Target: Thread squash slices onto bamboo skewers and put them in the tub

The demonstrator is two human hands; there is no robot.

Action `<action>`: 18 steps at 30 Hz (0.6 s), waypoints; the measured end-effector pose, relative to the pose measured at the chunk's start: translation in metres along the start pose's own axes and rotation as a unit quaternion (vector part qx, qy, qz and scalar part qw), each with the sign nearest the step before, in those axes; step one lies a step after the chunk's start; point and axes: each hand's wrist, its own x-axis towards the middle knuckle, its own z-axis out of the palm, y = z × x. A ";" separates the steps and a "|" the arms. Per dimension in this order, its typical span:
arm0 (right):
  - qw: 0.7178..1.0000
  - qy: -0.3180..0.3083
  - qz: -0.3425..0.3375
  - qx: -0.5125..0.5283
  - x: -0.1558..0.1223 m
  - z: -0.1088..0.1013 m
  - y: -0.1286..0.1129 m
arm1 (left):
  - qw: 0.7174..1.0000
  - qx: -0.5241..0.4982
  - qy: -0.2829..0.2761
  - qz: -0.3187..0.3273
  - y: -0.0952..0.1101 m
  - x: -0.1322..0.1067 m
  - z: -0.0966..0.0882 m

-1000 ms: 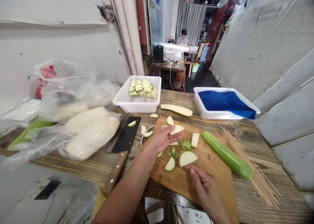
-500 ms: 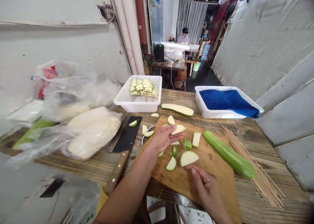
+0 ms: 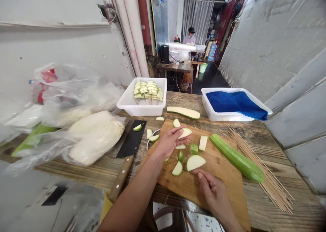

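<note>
Between the fingers of my left hand (image 3: 169, 142) is a pale half-round zucchini slice (image 3: 186, 133) with a green rim. My right hand (image 3: 213, 189) pinches a thin wooden skewer (image 3: 189, 146) just below a larger half-round slice (image 3: 196, 162), which is on the stick. The skewer runs up toward the slice in my left hand; whether its tip has entered that slice is hidden. Both hands are above the wooden cutting board (image 3: 216, 167). Loose zucchini pieces, such as a wedge (image 3: 177, 169) and a pale block (image 3: 203, 143), lie under and around them.
A long zucchini (image 3: 236, 157) rests at the board's right, beside a bundle of skewers (image 3: 265, 177). To the left lie a cleaver (image 3: 131, 138) and bagged food (image 3: 94, 137). Behind stand a white tub (image 3: 142, 110) of skewered slices, a cut zucchini half (image 3: 183, 112) and a cloth-covered tub (image 3: 226, 116).
The whole view has shifted very slightly. Both hands keep nearly the same pose, with the slice and the skewer still held.
</note>
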 end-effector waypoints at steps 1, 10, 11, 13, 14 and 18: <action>1.000 -0.001 0.001 -0.002 0.000 0.000 0.000 | 1.000 0.001 -0.001 0.001 0.000 0.000 0.000; 1.000 -0.002 -0.005 0.004 0.000 0.001 0.001 | 1.000 0.010 0.001 -0.009 0.000 0.000 -0.001; 1.000 -0.002 -0.003 0.005 0.000 0.001 0.001 | 1.000 0.009 0.000 -0.011 0.000 0.000 -0.001; 1.000 -0.003 0.004 0.005 0.000 0.002 0.003 | 1.000 0.006 0.000 -0.013 0.000 0.000 0.000; 1.000 -0.005 0.008 0.005 0.000 0.002 0.003 | 1.000 0.006 -0.001 -0.014 0.001 -0.001 0.000; 1.000 -0.002 0.012 0.005 0.000 0.002 0.004 | 1.000 0.009 -0.007 -0.012 0.000 -0.001 0.001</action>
